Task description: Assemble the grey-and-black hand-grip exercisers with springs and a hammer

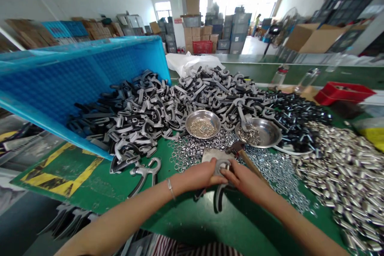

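Near the front middle of the green table, my left hand (207, 174) is closed on a grey hooked part (221, 166) with a black-lined curved handle hanging down. My right hand (241, 178) pinches at the hook's ring, where a small shiny metal cylinder (226, 167) shows. Just behind the hands lie a flat metal plate (214, 154) and a hammer (250, 164) with a wooden handle. Two steel bowls stand beyond: one holds small brass-coloured pieces (203, 128), the other small metal pins (251, 135).
A tipped blue crate (90, 62) spills grey-black handles (162, 104) across the table. Loose rings (189, 152), nuts (277, 176), silver cylinders (345, 164) and black bolts (300, 114) lie in heaps. A joined handle pair (147, 174) rests left; a red bin (343, 93) stands back right.
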A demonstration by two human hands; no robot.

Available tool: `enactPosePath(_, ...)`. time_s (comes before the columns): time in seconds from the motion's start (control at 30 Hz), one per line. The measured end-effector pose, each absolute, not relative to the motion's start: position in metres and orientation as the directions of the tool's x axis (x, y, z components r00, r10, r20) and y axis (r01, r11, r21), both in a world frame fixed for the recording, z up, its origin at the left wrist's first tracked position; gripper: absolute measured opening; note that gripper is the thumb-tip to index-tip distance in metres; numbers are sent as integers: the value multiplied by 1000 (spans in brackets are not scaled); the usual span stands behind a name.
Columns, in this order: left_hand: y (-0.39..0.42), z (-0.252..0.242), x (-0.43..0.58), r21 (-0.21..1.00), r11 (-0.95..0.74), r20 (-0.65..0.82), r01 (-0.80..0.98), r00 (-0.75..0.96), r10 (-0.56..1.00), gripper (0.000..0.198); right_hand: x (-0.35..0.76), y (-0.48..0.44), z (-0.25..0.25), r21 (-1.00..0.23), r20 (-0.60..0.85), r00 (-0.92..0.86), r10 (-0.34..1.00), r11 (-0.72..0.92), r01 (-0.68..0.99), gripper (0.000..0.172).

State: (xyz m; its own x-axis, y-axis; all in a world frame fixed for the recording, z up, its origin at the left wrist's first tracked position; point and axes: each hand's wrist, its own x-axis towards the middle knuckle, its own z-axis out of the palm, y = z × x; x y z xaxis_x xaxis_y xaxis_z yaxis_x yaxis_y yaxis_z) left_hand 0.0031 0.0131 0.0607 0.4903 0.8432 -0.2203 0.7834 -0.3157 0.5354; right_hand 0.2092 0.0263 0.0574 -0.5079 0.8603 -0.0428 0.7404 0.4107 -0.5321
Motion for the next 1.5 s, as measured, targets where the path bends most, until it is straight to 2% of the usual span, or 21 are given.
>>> enactPosePath(0.03, 27, 58, 4, 470, -324, -218, 821, 464, 858, 55, 218, 48, 60, -387, 12, -504, 863, 469, 794, 29)
enactPosePath(0.07, 39, 55, 6, 386, -343, -208, 857, 443, 872, 50, 228, 69, 63, -313, 48, -482, 875, 471, 825, 27)
enactPosePath(0.13, 57, 55, 13, 210, -392, -173, 896, 429, 887, 42, 254, 107, 70, -219, 84, -426, 901, 433, 874, 25)
enactPosePath(0.2, 74, 61, 25, 106, -449, -122, 887, 460, 879, 37, 280, 136, 73, -147, 86, -368, 926, 377, 914, 25)
enactPosePath(0.37, 144, 83, 83, 114, -554, 9, 825, 557, 831, 25, 303, 179, 61, -33, 25, -295, 955, 295, 955, 19)
enactPosePath(0.5, 199, 74, 131, 131, -606, 7, 785, 610, 792, 19, 298, 196, 46, -31, -6, -244, 970, 243, 969, 12)
enactPosePath(0.7, 219, 41, 149, 195, -614, -6, 765, 627, 779, 25, 303, 201, 34, -181, 16, -220, 975, 219, 959, 13)
enactPosePath(0.9, 211, 38, 141, 313, -556, 29, 770, 578, 816, 19, 309, 203, 44, -417, 126, -93, 988, 137, 899, 9)
enactPosePath(0.97, 208, 41, 140, 354, -534, 69, 768, 548, 834, 20, 309, 191, 56, -497, 129, -71, 989, 126, 859, 16)
enactPosePath(1.0, 206, 43, 138, 377, -525, 90, 763, 534, 841, 20, 308, 181, 62, -551, 120, -85, 989, 138, 823, 22)
enactPosePath(1.07, 199, 48, 131, 419, -516, 133, 747, 512, 848, 20, 300, 152, 73, -740, 61, -138, 988, 138, 658, 32)
enactPosePath(1.13, 188, 53, 115, 531, -494, 188, 689, 472, 861, 18, 285, 119, 79, -919, -54, -201, 978, 30, 393, 36)
enactPosePath(1.17, 180, 56, 105, 611, -471, 221, 637, 434, 873, 16, 276, 104, 78, -959, -115, -227, 967, -49, 279, 35)
enactPosePath(1.23, 158, 58, 79, 773, -406, 263, 487, 336, 904, 14, 254, 79, 71, -967, -199, -257, 946, -148, 206, 33)
enactPosePath(1.3, 131, 57, 51, 881, -317, 236, 351, 254, 938, 14, 234, 65, 57, -958, -223, -261, 939, -161, 238, 33)
enactPosePath(1.4, 88, 48, 11, 972, -104, 75, 213, 141, 987, 17, 210, 63, 33, -947, -220, -237, 946, -149, 285, 31)
enactPosePath(1.5, 54, 35, -15, 992, 76, -79, 102, 24, 997, 25, 199, 68, 17, -934, -198, -185, 963, -128, 333, 28)
